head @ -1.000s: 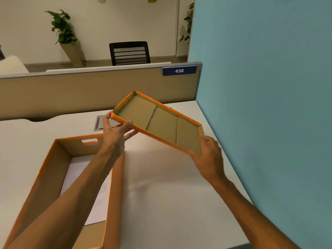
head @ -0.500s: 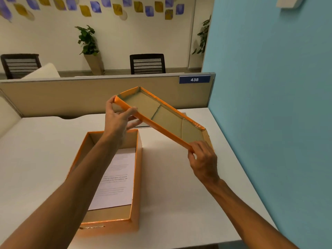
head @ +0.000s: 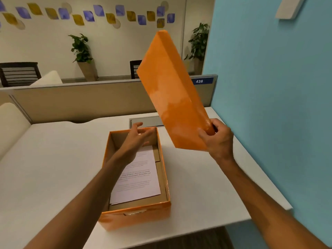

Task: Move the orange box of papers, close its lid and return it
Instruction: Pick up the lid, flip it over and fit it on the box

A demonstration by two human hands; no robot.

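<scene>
The orange box (head: 134, 215) stands open on the white desk (head: 45, 168), near its front edge, with white printed papers (head: 138, 178) lying inside. My right hand (head: 218, 141) grips the near corner of the orange lid (head: 170, 90), which is raised steeply on end above the desk, its orange top facing me. My left hand (head: 135, 141) hovers over the far end of the box, fingers spread, holding nothing.
A blue wall (head: 269, 105) runs close along the desk's right side. A beige partition (head: 80, 101) with a "438" label (head: 199, 81) closes the back. A grey cable hatch (head: 143, 121) lies behind the box. Chairs and potted plants stand beyond.
My left hand let go of the lid and dropped over the box. My right hand turned the lid up on end, so its orange top now faces me.
</scene>
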